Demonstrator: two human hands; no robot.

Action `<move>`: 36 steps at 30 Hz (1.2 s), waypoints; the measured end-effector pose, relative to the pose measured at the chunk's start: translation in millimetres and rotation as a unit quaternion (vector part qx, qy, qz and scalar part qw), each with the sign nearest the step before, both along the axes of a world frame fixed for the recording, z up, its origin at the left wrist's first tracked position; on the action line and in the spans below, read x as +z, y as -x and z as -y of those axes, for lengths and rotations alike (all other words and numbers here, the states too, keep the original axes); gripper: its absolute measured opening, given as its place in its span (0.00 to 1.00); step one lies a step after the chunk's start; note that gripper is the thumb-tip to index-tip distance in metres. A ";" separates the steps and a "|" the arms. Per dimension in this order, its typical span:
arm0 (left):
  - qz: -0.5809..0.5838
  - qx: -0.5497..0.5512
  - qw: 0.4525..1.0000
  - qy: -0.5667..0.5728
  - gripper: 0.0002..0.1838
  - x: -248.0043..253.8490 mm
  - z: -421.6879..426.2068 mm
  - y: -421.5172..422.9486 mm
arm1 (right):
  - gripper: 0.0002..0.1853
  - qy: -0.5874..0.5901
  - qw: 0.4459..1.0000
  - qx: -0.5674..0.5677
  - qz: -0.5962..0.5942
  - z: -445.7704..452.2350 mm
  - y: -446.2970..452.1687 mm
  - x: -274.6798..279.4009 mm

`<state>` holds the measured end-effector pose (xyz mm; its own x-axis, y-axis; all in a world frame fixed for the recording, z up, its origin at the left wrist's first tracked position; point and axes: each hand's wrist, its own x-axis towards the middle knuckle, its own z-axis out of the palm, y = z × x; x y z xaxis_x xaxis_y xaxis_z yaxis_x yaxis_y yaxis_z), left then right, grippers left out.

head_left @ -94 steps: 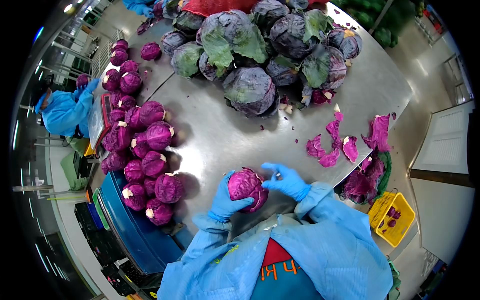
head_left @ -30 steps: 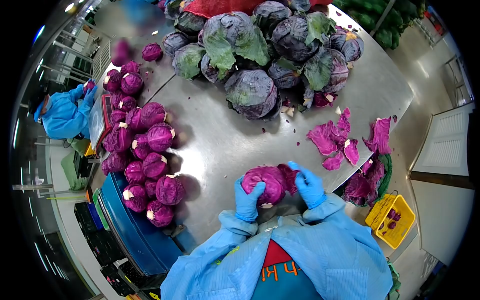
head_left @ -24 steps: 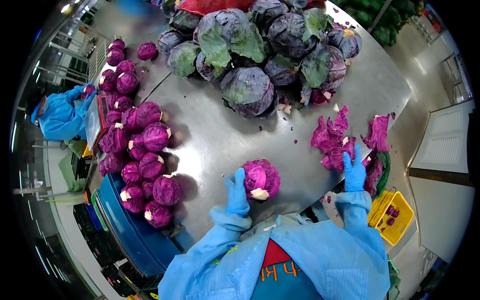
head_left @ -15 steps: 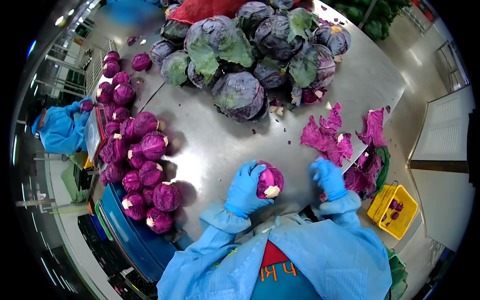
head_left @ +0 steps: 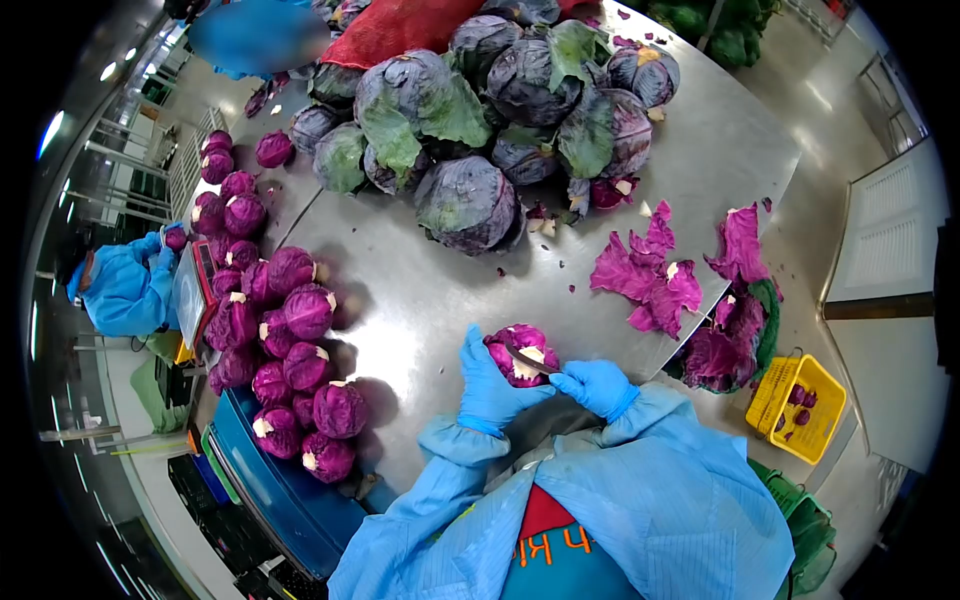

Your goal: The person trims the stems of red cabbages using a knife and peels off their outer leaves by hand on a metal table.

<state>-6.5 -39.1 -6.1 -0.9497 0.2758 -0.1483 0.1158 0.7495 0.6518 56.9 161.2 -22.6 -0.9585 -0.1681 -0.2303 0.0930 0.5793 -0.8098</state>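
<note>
In the head view, my left hand (head_left: 490,392), in a blue glove, cups a trimmed red cabbage (head_left: 508,346) from the left and below. The cabbage's pale stem end faces me. My right hand (head_left: 597,387), gloved too, is closed on the handle of a knife (head_left: 530,361). The dark blade lies across the white stem end. Torn purple leaves (head_left: 655,285) rest on the steel table to the right, beyond my right hand. Left of my left hand is a pile of trimmed red cabbages (head_left: 308,312).
Untrimmed cabbages (head_left: 468,203) with green outer leaves are heaped at the back, by a red net bag (head_left: 395,32). A yellow basket (head_left: 800,410) stands right, below the table edge. A blue bin (head_left: 285,490) is at the lower left. Co-workers in blue (head_left: 128,288) stand left and behind.
My right hand has come in from the right to the cabbage, and the knife now shows against its stem end. The cabbage has turned and moved slightly left in my left hand.
</note>
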 end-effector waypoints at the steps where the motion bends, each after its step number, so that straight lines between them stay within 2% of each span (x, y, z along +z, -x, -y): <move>1: 0.002 -0.014 1.000 0.012 0.79 0.1 0.6 1.4 | 0.26 0.023 1.000 0.009 0.007 -0.9 2.3 -6.1; 4: 0.024 -0.029 0.998 0.042 0.76 4.7 -2.6 7.1 | 0.25 0.099 0.995 0.026 0.017 -3.2 11.0 -22.4; 7: 0.074 -0.002 0.996 0.047 0.72 16.4 -9.5 12.0 | 0.24 0.063 0.998 0.024 0.005 -4.1 18.0 -26.4; 10: 0.103 0.011 0.994 0.037 0.71 20.6 -13.7 14.4 | 0.22 -0.027 0.997 0.038 0.057 -2.8 28.1 -18.8; 13: 0.101 0.029 0.994 0.030 0.70 20.5 -15.2 13.6 | 0.23 -0.058 0.996 0.068 0.007 -1.7 33.2 -5.6; 16: 0.102 0.041 0.994 0.026 0.70 19.6 -16.5 14.8 | 0.18 -0.136 0.985 0.100 -0.039 2.2 35.6 -1.3; 19: 0.105 0.052 0.993 0.026 0.69 24.6 -14.8 15.9 | 0.18 -0.226 0.971 0.060 0.055 13.2 42.3 14.9; 22: 0.093 0.053 0.994 0.018 0.69 24.1 -14.7 14.1 | 0.22 -0.219 0.973 0.037 0.054 13.4 40.1 14.3; 24: 0.062 0.049 0.997 0.026 0.68 17.2 -14.3 12.1 | 0.26 -0.187 0.980 0.046 -0.054 10.8 37.4 -2.3; 26: 0.068 0.052 0.996 0.032 0.69 16.7 -15.4 13.2 | 0.28 -0.177 0.981 0.023 -0.071 10.4 32.8 -13.3; 28: 0.085 0.065 0.994 0.038 0.70 17.7 -19.6 14.2 | 0.26 -0.191 0.981 -0.027 0.000 16.1 38.0 6.2; 31: 0.111 0.089 0.989 0.037 0.69 27.5 -24.5 17.0 | 0.25 -0.184 0.972 -0.116 -0.086 27.4 32.5 -9.6; 34: 0.114 0.092 0.989 0.017 0.69 30.1 -19.7 13.6 | 0.26 -0.088 0.982 -0.122 -0.112 21.6 28.0 -18.6; 36: 0.102 0.097 0.990 0.011 0.68 24.1 -17.8 10.5 | 0.25 -0.065 0.992 -0.103 -0.040 17.5 26.1 -10.6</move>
